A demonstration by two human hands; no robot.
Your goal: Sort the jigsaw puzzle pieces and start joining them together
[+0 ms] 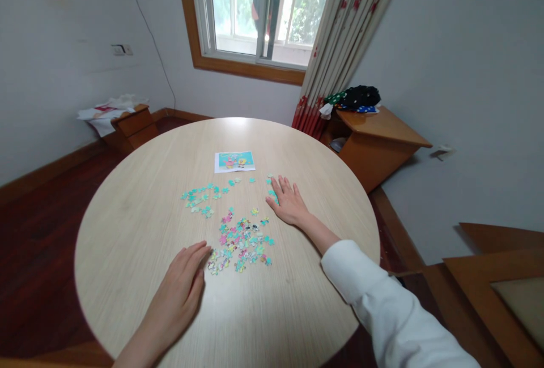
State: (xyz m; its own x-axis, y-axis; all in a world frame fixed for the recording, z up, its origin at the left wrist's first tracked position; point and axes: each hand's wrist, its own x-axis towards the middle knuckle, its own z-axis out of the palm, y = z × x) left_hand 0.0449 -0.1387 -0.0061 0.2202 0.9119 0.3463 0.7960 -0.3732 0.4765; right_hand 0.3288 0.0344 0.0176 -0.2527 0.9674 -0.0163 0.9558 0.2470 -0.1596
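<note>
On a round wooden table (140,232) lies a loose pile of puzzle pieces (242,240) in pink, yellow, white and teal. A second group of mostly teal puzzle pieces (199,197) is spread farther back on the left. My right hand (289,202) rests flat with its fingers spread, beside and partly over a few teal pieces (272,193). My left hand (182,280) lies at the pile's near left edge, fingers stretched out and holding nothing that I can see. Behind the pieces is a printed picture card (235,162) with a pink and a yellow figure on teal.
A wooden cabinet (382,130) with dark cloths (360,98) on it stands at the back right. At the back left is a small wooden stand (131,127) with papers or cloth on top. A curtain (335,34) hangs beside the window. Wooden furniture (480,277) shows at the lower right.
</note>
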